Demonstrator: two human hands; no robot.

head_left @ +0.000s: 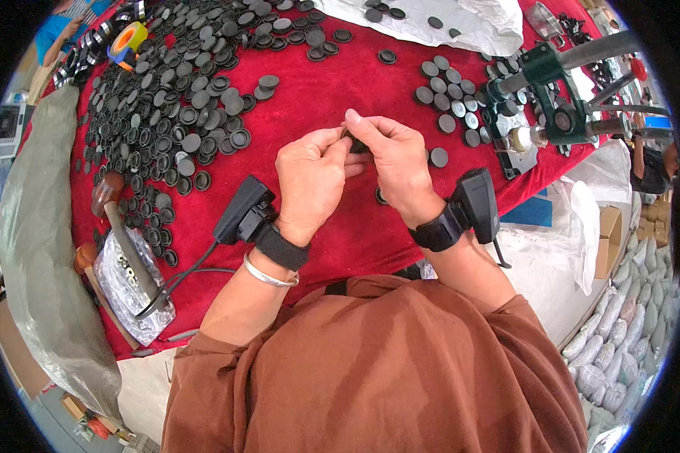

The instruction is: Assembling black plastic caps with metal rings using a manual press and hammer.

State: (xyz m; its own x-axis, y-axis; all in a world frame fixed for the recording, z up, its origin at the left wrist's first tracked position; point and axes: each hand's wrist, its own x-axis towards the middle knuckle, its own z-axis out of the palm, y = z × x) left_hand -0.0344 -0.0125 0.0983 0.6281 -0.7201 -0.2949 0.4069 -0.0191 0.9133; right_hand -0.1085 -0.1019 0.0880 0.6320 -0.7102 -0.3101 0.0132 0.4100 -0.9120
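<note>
Over the red cloth point(340, 241), both hands come together at a small dark round cap point(357, 144), mostly hidden by the fingers. My left hand point(310, 180) pinches it from the left, thumb and fingers bent. My right hand point(397, 162) grips its other side, with the thumb pointing up. One black cap point(381, 196) lies partly covered under my right wrist, and a flat black disc point(438, 157) rests just right of that hand. A big heap of black round caps point(181, 98) spreads across the far left.
At the right stands a green hand press point(548, 94), with grey and black discs point(449, 90) grouped beside it. A hammer point(112, 198) and a clear plastic bag point(132, 287) lie at the left edge. A yellow tape roll point(129, 41) and white sack point(438, 23) sit farther back.
</note>
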